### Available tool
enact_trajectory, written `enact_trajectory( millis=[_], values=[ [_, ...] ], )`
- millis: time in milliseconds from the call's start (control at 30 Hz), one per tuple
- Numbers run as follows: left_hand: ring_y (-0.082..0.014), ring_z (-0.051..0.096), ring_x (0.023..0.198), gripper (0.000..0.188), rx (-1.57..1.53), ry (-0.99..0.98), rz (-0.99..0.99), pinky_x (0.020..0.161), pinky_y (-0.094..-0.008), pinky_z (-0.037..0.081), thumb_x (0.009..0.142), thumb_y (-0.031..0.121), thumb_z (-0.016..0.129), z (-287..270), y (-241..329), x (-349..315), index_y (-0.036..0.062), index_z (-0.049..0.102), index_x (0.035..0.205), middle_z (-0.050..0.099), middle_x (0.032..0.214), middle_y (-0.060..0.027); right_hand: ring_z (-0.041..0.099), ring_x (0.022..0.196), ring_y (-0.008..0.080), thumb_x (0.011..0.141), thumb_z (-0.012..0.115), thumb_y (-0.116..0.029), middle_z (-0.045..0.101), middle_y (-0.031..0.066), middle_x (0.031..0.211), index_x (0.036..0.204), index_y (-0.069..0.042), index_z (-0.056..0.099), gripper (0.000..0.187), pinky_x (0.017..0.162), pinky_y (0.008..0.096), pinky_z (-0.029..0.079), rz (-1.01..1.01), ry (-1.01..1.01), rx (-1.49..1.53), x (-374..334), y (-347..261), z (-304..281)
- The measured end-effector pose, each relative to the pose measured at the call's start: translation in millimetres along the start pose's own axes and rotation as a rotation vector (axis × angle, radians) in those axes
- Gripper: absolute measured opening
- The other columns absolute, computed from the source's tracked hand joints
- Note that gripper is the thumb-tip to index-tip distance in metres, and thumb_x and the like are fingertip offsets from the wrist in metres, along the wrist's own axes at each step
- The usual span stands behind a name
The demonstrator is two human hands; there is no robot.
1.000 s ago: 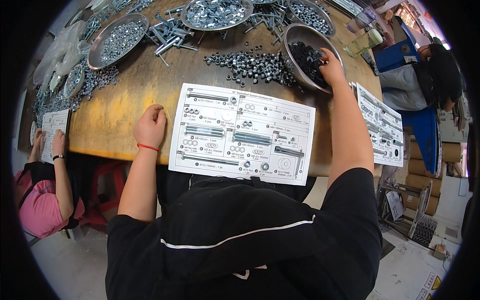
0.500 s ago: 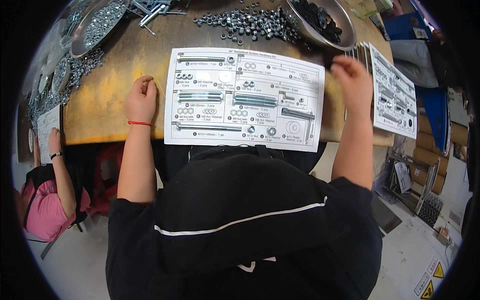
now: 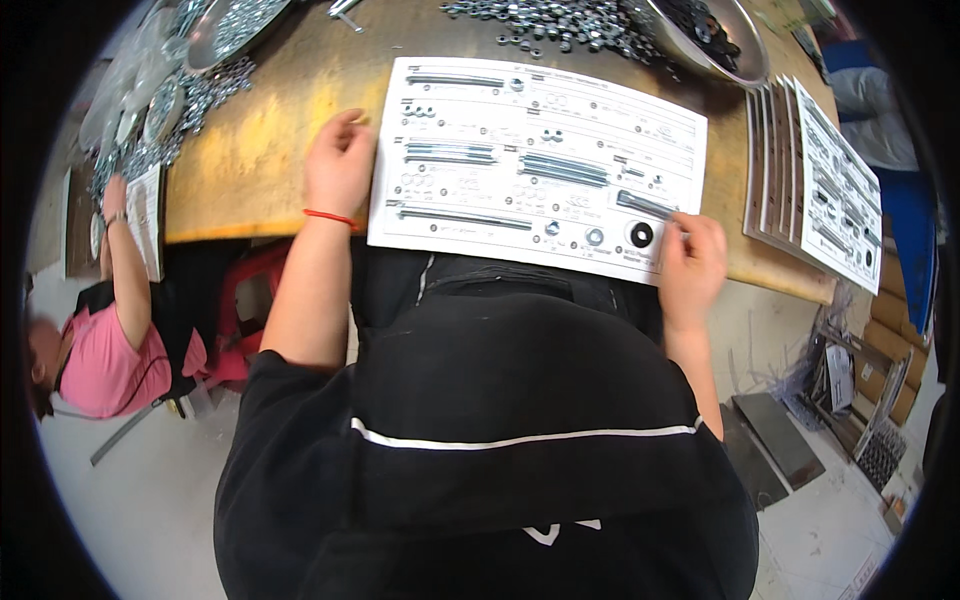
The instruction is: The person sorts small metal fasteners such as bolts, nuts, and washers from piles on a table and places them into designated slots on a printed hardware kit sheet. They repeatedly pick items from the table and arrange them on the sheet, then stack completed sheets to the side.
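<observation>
- Worn wooden tabletop (image 3: 245,170), scratched and yellowish, spans the upper part of the frame, with pale floor (image 3: 790,540) at lower right.
- At centre right, the right hand (image 3: 697,265) has its fingers drawn narrow over the white sheet's lower right corner; blur hides whether anything sits between them. One second ago it was in the metal bowl, and half a second ago near the sheet's upper right corner.
- A black ring washer (image 3: 633,235) now lies on the white sheet (image 3: 480,185), just left of those fingertips, where both earlier frames show only a printed outline.
- Left of the sheet, the left hand (image 3: 338,165) has loosely curled fingers, as before; I cannot tell whether it grips the edge. A red cord (image 3: 330,216) circles its wrist.
- The sheet fills the upper middle, with bolts and nuts showing in rows; the right hand covers part of its corner.
- Farther out, the metal bowl (image 3: 752,62) of black washers is now cut by the frame's upper right edge, beside loose nuts (image 3: 560,25).
- Similar cards (image 3: 840,190) stand stacked at right.
- At far left, a co-worker's hand (image 3: 115,198) rests by another card; nuts and a dish (image 3: 208,45) crowd the upper left.
- Black clothing (image 3: 530,370) fills the lower middle.
</observation>
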State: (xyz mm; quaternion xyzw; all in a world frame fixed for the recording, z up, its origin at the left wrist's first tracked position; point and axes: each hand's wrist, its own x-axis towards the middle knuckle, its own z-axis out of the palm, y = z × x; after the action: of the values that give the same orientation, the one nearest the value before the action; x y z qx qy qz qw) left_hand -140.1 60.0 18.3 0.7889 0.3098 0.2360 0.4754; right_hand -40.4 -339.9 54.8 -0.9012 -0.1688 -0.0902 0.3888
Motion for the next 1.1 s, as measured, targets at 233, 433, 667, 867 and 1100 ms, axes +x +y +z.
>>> enact_trajectory(
  millis=[233, 433, 667, 867, 1100],
  values=[
    [-0.0212, 0.062, 0.099, 0.047, -0.178, -0.141, -0.081, 0.084, -0.0311, 0.05, 0.087, 0.009, 0.063, 21, 20, -30, -0.0095, 0.051, 0.129, 0.063, 0.113, -0.0194, 0.059, 0.085, 0.0241, 0.091, 0.058, -0.008, 0.06, 0.0154, 0.099, 0.115, 0.004, 0.062, 0.028, 0.078, 0.0349, 0.048, 0.239, 0.009, -0.096, 8, 51, 3],
    [-0.0194, 0.06, 0.1, 0.047, -0.301, -0.156, -0.112, 0.085, -0.0309, 0.05, 0.085, 0.008, 0.066, 11, 26, -49, -0.0046, 0.052, 0.128, 0.059, 0.114, -0.0159, 0.061, 0.094, 0.0259, 0.092, 0.055, -0.01, 0.062, 0.0175, 0.107, 0.114, 0.005, 0.064, 0.028, 0.085, 0.0349, 0.048, 0.225, 0.058, -0.069, 5, 65, 1],
    [-0.0273, 0.061, 0.101, 0.037, -0.061, -0.193, 0.072, 0.089, -0.0363, 0.049, 0.082, 0.012, 0.067, 0, 25, -35, 0.0003, 0.061, 0.117, 0.061, 0.112, -0.0178, 0.062, 0.088, 0.0259, 0.086, 0.063, -0.01, 0.062, 0.0158, 0.101, 0.106, 0.001, 0.067, 0.023, 0.081, 0.0346, 0.049, 0.193, 0.044, -0.2, 25, 47, -16],
    [-0.0283, 0.061, 0.102, 0.023, 0.252, -0.274, 0.632, 0.088, -0.0368, 0.049, 0.084, 0.019, 0.067, 55, 77, 57, 0.0067, 0.07, 0.103, 0.064, 0.109, -0.0114, 0.063, 0.098, 0.0293, 0.083, 0.064, -0.011, 0.064, 0.0152, 0.106, 0.108, -0.003, 0.067, 0.026, 0.086, 0.0369, 0.049, -0.282, -0.271, -0.022, 130, -33, 50],
    [-0.0294, 0.064, 0.095, 0.022, 0.707, -0.461, 0.471, 0.081, -0.0421, 0.052, 0.088, 0.031, 0.062, 137, 112, 99, 0.0143, 0.074, 0.097, 0.068, 0.101, -0.0096, 0.061, 0.097, 0.0335, 0.079, 0.066, -0.011, 0.064, 0.0157, 0.099, 0.095, -0.005, 0.068, 0.018, 0.084, 0.0416, 0.051, -0.268, -0.278, -0.297, 188, -58, 155]
  ],
)
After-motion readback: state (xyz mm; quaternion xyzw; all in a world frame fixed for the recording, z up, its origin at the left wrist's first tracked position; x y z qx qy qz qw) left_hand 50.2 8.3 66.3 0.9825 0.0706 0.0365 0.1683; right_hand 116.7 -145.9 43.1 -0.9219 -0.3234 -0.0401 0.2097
